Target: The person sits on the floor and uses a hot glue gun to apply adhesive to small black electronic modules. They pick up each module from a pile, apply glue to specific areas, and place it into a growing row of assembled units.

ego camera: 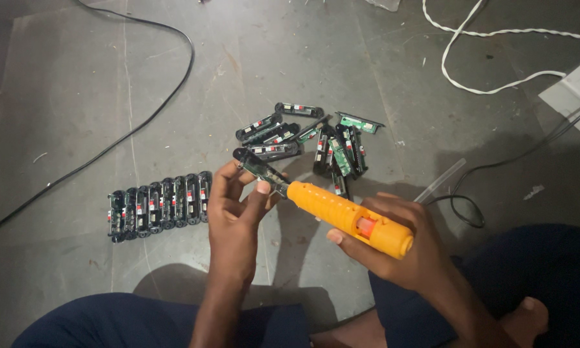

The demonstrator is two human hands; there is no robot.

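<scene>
1. We take the orange tool [349, 218] as our landmark; far to its left a black cable [119, 138] curves across the grey floor [77, 84].
2. Left of the tool and a little above its level, we see a neat row of black modules [159, 205] lying side by side on the floor, well apart from the tool.
3. Just left of the tool's tip, our left hand [237, 212] has its fingers and thumb closed around a single black module [259, 169], holding it tilted; the tool's tip touches the lower end of this module.
4. Above the tool lies a loose pile of modules [315, 138], some showing green boards, heaped at mixed angles; the held module's upper end sits just beside this pile.
5. Our right hand [399, 248] is wrapped tight around the rear half of the tool, which slants up to the left.
6. Right of the tool, a clear stick [441, 180] lies near a thin black wire loop [467, 209]; far above and to the right, a white cord [477, 48] winds across the floor.
</scene>
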